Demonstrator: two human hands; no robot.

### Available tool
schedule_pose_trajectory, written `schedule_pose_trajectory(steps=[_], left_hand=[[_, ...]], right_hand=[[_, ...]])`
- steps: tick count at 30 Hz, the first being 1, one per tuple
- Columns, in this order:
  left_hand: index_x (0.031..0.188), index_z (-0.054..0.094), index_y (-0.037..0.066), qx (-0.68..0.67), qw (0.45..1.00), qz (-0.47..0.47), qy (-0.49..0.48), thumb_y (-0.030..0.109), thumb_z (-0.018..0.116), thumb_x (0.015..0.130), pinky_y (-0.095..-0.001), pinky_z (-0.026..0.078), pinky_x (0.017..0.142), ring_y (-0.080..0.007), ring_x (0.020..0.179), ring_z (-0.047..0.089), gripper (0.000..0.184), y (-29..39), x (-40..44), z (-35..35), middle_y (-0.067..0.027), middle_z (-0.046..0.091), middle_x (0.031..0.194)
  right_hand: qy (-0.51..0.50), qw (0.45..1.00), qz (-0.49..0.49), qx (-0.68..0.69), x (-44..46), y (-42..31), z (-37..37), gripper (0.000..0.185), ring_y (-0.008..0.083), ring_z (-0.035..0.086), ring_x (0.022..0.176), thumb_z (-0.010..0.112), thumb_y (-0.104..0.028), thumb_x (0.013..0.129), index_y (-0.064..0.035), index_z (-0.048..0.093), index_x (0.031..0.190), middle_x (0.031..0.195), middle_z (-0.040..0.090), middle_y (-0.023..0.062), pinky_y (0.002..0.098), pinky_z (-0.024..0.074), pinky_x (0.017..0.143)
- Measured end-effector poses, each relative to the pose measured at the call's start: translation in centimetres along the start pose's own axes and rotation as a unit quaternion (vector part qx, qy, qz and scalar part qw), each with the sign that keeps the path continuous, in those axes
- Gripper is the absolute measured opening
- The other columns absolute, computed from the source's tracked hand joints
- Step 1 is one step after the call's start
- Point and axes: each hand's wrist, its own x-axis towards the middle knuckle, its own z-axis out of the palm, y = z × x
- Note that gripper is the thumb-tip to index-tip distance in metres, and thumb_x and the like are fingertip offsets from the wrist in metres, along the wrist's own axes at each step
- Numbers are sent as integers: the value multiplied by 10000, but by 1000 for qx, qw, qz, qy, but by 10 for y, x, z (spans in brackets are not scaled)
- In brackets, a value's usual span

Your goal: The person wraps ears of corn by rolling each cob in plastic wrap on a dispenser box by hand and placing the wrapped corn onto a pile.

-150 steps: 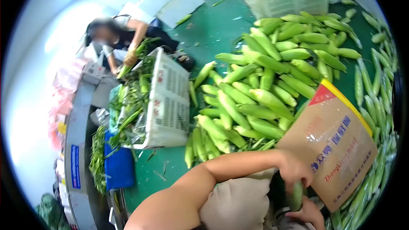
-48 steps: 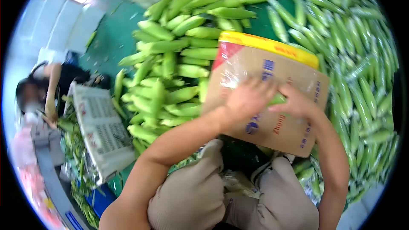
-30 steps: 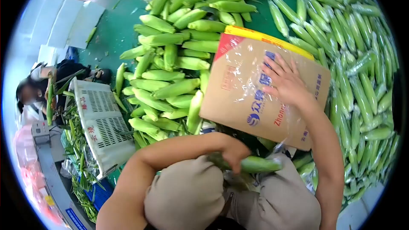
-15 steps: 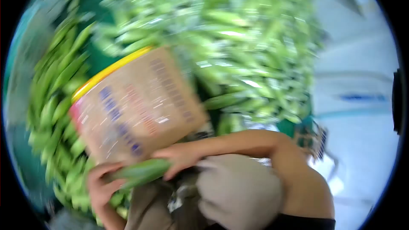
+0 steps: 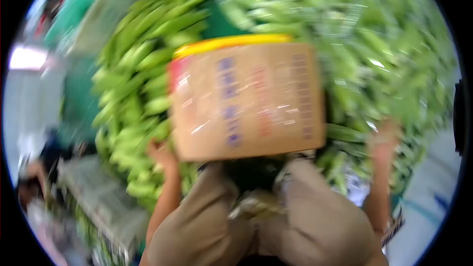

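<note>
So, the hands are staying out of each other's reach: L hand (image 5: 161, 153) is sitting at the near edge of a heap of plump, tapered, pale-green corn ears in husk (image 5: 140, 88); R hand (image 5: 385, 135) is sitting over a spread of glossy green ears in clear plastic film (image 5: 374, 64). Both hands are blurring, so can't tell if either is gripping an ear.

Handling, prob.: husked ears are likely feeling firm, solid for their size, w/ a little give in the leaves; best hold is going round the thick middle, b/c loose husk at the tips may be tearing. Filmed ears are prob. being slicker, w/ thin wrap sliding & ripping easily, so full palm round the body, not a pinch of film.

Btwn the hands, a tan printed cardboard box w/ a yellow edge (image 5: 246, 103) is standing in front of the beige-trousered knees (image 5: 320, 212); looks stiff, its shiny face prob. slippery. Farther L, a pale slotted plastic crate (image 5: 96, 197) is sitting near the heap; upper L, green plastic sheeting (image 5: 79, 10) is bunching by another pale crate (image 5: 111, 10).
</note>
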Motion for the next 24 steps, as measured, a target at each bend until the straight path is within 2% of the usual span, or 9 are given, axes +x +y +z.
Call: schedule_pose_trajectory(steps=[1, 5, 9, 11, 14, 16, 18, 22, 24], left_hand=[[1192, 643, -41, 191, 979, -30, -70, 203, 693, 919, -465, 432, 979, -342, 1056, 548, 370, 3, -13, -15, -200, 625, 1127], [1453, 483, 6, 86, 975, 85, -188, 199, 729, 909, -495, 416, 1077, -451, 1212, 537, 627, 33, -70, -34, -259, 618, 1255], [1520, 396, 61, 26, 954, -121, -274, 107, 841, 754, -440, 478, 1057, -354, 1238, 599, 887, 34, -86, -51, -231, 596, 1360], [1424, 454, 24, -71, 967, -78, -231, 21, 742, 764, -403, 508, 982, -251, 1089, 613, 720, 24, -76, -63, -136, 626, 1226], [1467, 331, 33, -176, 974, -94, -105, -8, 683, 810, -371, 532, 864, -244, 1013, 605, 746, 94, -39, -77, -143, 593, 1192], [1458, 352, 35, -164, 963, -21, -213, -30, 684, 749, -350, 518, 898, -220, 1047, 585, 786, 166, -2, -64, -118, 562, 1178], [1373, 512, 39, -67, 916, 296, -262, 14, 750, 669, -416, 525, 959, -312, 1089, 635, 743, 247, 21, -28, -157, 614, 1257], [1399, 602, 255, 63, 805, 436, -398, 202, 807, 700, -438, 553, 892, -326, 1049, 635, 730, 317, 1, 43, -69, 663, 1115], [1401, 604, 277, 97, 805, 446, -380, 204, 809, 699, -433, 551, 895, -319, 1035, 635, 735, 312, -3, 54, -53, 662, 1095]], right_hand=[[94, 995, -10, 31, 20, -3, -52, 545, 201, 634, 966, 580, -199, 989, -55, 431, 1494, 1143, 617, 132, 355, 480, 811], [291, 917, -148, 232, 37, -70, -188, 560, 208, 611, 1139, 483, -297, 1074, -32, 383, 1558, 1313, 610, 156, 382, 470, 1008], [109, 989, -74, -71, 34, -64, -78, 489, 221, 602, 1193, 671, -181, 921, -47, 522, 1367, 1362, 617, 112, 377, 478, 1033], [-66, 942, -117, -308, 27, -70, 5, 466, 228, 600, 1200, 813, -88, 805, -60, 622, 1230, 1366, 622, 79, 369, 486, 1017], [-184, 839, -253, -445, 23, -91, 74, 687, 331, 602, 1082, 829, -158, 776, -193, 587, 1418, 1191, 633, 115, 436, 469, 983], [-222, 828, -255, -447, 33, -83, 91, 653, 320, 611, 990, 803, -189, 807, -229, 594, 1424, 1035, 641, 89, 443, 466, 931], [-254, 799, -277, -469, 43, -79, 103, 553, 302, 617, 914, 770, -205, 838, -233, 637, 1374, 917, 632, 60, 435, 459, 886], [-207, 775, -359, -477, 50, -49, 119, 242, 298, 620, 814, 708, -180, 887, -162, 726, 1127, 814, 615, 71, 420, 461, 819], [-134, 860, -362, -335, 47, -27, 116, 182, 276, 639, 816, 679, -150, 928, -117, 708, 1104, 834, 638, 82, 405, 488, 793]])
